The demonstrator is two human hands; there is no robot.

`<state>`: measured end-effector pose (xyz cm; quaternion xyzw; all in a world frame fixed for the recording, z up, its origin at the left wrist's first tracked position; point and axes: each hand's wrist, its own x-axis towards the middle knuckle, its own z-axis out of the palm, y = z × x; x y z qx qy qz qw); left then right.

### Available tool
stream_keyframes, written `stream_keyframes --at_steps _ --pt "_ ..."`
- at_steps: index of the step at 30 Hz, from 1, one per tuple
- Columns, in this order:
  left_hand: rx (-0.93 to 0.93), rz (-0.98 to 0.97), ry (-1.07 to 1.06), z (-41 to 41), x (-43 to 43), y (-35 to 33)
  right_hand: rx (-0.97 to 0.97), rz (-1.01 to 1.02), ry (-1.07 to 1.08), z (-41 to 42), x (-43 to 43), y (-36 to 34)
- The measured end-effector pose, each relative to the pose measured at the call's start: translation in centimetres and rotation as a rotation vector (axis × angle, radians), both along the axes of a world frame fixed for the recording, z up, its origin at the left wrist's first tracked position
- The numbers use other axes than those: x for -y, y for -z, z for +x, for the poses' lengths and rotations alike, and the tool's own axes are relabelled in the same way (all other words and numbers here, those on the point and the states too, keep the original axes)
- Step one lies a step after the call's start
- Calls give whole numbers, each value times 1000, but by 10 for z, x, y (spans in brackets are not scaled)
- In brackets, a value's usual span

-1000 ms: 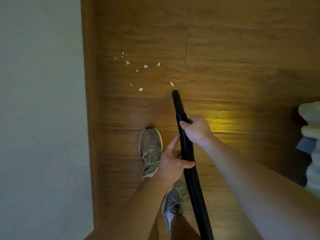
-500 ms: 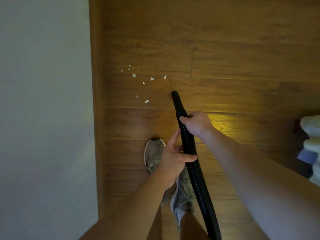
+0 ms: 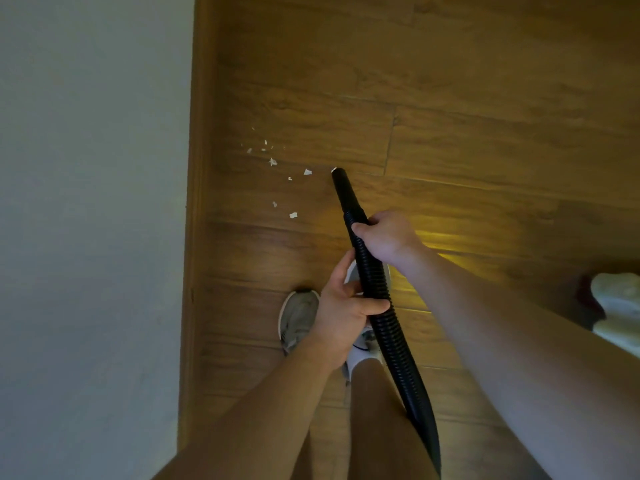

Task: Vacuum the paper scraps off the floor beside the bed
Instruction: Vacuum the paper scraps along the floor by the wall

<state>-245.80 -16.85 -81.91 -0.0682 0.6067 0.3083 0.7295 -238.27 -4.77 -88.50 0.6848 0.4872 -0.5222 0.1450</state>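
**Hose tip at the edge of the scraps**

On your far left is the pale bed [image 3: 86, 220], its wooden side rail [image 3: 197, 237] running straight up the view. Just right of the rail, the scraps [image 3: 273, 162] lie scattered on the wood floor [image 3: 485, 98]: a cluster of tiny bits farthest from you, a few larger pieces nearer the middle, and two more lower down, closer to your feet. None of them touch the rail.

Your left shoe [image 3: 298, 320] stands flat on the floor below the scraps, partly hidden by your left hand [image 3: 341, 310]. That grip is wrapped around the ribbed part of the black hose [image 3: 388, 327], thumb across the front and fingers curled behind.

The hose slants up and left from the bottom edge. Its smooth tip [image 3: 341, 176] sits right at one white scrap, at the right side of the scatter; whether the two touch is not clear.

Your right hand [image 3: 388, 237] is closed on the hose higher up, where the ribs meet the smooth tip, with knuckles on top.

At the far right edge something white [image 3: 616, 306] shows, too cropped to identify.
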Motion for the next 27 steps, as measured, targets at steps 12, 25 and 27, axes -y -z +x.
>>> stream_keyframes --at_steps 12,25,27 --pt "-23 -22 -139 3 -14 -1 -10 -20 -175 -14 -17 10" --pt "-17 -58 -236 8 2 3 -33 -97 -311 -24 -11 5" --pt "-13 -46 -261 9 7 2 -33 -102 -323 -24 -8 4"
